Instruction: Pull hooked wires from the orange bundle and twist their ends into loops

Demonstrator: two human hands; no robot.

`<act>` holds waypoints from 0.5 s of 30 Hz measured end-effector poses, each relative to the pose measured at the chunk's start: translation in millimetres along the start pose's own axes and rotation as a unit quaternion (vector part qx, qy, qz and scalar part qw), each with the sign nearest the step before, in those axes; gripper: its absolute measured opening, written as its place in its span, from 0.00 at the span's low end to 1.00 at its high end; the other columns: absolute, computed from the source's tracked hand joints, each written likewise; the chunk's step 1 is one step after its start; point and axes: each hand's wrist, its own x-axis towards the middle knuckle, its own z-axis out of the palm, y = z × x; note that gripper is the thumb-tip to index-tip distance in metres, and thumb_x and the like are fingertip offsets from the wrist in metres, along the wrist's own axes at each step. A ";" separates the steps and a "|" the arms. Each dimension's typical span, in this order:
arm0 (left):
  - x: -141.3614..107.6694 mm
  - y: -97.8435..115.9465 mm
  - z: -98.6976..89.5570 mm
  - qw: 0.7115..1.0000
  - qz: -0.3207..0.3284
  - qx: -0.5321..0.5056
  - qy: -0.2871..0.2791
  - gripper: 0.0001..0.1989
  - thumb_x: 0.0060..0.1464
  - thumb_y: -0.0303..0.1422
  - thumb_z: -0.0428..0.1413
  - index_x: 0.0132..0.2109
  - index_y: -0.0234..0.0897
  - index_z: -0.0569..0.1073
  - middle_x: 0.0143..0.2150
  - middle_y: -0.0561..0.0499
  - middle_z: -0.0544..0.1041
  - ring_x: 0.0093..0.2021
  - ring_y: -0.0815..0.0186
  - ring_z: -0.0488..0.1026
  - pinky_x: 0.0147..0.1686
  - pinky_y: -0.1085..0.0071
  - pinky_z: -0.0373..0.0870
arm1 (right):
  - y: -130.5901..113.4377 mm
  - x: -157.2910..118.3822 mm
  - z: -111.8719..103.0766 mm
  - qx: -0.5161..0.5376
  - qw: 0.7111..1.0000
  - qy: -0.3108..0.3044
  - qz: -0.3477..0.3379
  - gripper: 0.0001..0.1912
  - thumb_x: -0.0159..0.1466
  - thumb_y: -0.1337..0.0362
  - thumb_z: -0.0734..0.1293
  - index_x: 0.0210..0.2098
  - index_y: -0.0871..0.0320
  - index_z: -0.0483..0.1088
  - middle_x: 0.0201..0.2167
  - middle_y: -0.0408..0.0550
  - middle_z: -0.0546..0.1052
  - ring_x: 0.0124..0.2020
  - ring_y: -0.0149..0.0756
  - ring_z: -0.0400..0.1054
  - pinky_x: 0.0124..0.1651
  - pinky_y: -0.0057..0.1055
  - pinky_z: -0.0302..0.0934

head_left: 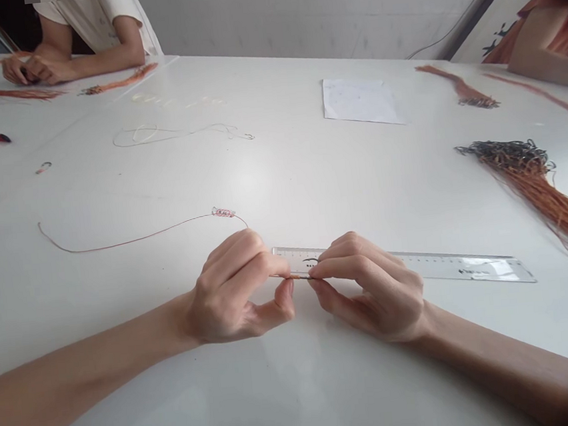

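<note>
The left hand (235, 288) and right hand (371, 288) clamp their fingers on a thin wire (295, 275) over a clear ruler (450, 264).

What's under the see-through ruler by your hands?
The white table shows through the ruler. The right hand covers part of the ruler, so I can't see what is beneath that part.

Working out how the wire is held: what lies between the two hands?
In the head view, a short wire spans the gap between the left hand and right hand, pinched at both ends, with a clear ruler just behind it.
</note>
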 end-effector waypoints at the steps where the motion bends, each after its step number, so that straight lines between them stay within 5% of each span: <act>1: 0.1 0.0 0.1 1.000 0.000 0.000 0.000 0.07 0.48 0.20 0.51 0.28 0.36 0.65 0.19 0.55 0.63 0.20 0.72 0.57 0.17 0.73 0.55 | -0.1 0.2 0.0 0.000 1.000 0.001 0.000 0.12 0.55 0.81 0.64 0.33 0.59 0.63 0.21 0.42 0.68 0.21 0.28 0.61 0.21 0.28 0.57; 15: -0.6 -0.4 0.0 1.000 -0.006 -0.004 0.000 0.06 0.48 0.21 0.51 0.28 0.36 0.66 0.20 0.55 0.64 0.21 0.72 0.57 0.17 0.74 0.56 | 0.3 -0.5 1.2 0.004 1.000 0.001 0.004 0.11 0.56 0.81 0.64 0.33 0.59 0.63 0.21 0.43 0.68 0.22 0.28 0.61 0.22 0.27 0.58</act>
